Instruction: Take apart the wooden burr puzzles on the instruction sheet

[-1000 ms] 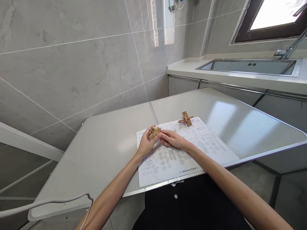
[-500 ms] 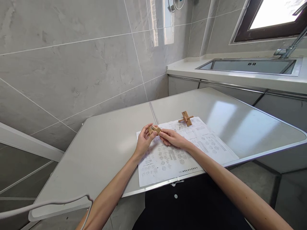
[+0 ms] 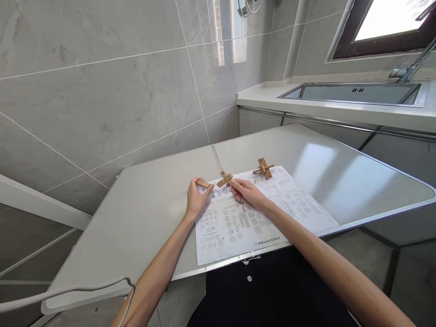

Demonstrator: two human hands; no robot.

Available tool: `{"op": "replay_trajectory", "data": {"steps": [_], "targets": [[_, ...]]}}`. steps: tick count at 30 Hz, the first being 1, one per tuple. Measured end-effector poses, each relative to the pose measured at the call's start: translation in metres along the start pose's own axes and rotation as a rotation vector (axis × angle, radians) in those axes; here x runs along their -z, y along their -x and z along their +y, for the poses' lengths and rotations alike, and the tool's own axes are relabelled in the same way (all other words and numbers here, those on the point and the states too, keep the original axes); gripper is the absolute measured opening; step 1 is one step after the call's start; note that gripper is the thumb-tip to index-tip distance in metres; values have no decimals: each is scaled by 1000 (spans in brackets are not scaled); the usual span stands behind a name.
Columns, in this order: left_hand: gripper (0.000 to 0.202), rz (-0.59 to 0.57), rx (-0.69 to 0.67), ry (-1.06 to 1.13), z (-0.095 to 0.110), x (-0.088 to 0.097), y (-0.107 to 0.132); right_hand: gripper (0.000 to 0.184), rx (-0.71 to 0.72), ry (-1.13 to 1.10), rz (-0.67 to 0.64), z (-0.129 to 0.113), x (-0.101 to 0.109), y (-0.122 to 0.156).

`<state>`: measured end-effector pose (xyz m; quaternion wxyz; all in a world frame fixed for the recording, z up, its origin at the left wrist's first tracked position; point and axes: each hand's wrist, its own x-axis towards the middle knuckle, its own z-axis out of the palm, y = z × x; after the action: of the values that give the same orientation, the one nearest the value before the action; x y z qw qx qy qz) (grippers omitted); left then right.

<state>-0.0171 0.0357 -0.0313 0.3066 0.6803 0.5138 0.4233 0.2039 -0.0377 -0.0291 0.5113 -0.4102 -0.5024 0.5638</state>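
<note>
A: Hands over a printed sheet (image 3: pixel 259 218) on a grey table (image 3: pixel 146 218). What does each one hold?

B: The left hand (image 3: pixel 195 200) pinches a short wooden stick (image 3: pixel 203 184) between thumb and fingertips, just past the sheet's far left corner. The right hand (image 3: pixel 247 193) grips a second wooden stick (image 3: pixel 225 179) by one end, lifted and tilted above the sheet's far edge.

A: Are the two sticks touching?

B: No, they are near each other but apart, with a gap between them. Each is held by its end, which leaves most of its length in view.

A: Anything else on the sheet?

B: A wooden cross (image 3: pixel 263 168) of interlocked sticks rests at the sheet's far edge, beyond the right hand, untouched. The sheet itself is covered in small diagrams, too fine to read, and lies flat in front of the person, probably so it can be consulted while both hands work.

A: And around the sheet?

B: Grey wall tiles stand behind the table. Far to the right of the sheet is a counter with a sink (image 3: pixel 354 93) and a tap (image 3: pixel 412 68). A white cable (image 3: pixel 68 290) runs near the table's left near corner.
</note>
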Motion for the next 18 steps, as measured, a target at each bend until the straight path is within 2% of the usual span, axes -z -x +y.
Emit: {"op": "replay_trajectory", "data": {"steps": [5, 10, 13, 15, 18], "targets": [[56, -11, -51, -268, -6, 4, -3, 51, -5, -14, 12, 5, 2, -3], [61, -26, -30, -406, -13, 4, -5, 51, -3, 12, -1, 6, 3, -3], [69, -22, -52, -440, -12, 2, -4, 51, -3, 10, -5, 5, 2, -3], [72, -18, -111, -414, -7, 1, -1, 51, -1, 8, -6, 4, 2, -3], [60, -67, -257, -339, 4, -1, 6, 51, -3, 15, -4, 4, 1, -3]]}}
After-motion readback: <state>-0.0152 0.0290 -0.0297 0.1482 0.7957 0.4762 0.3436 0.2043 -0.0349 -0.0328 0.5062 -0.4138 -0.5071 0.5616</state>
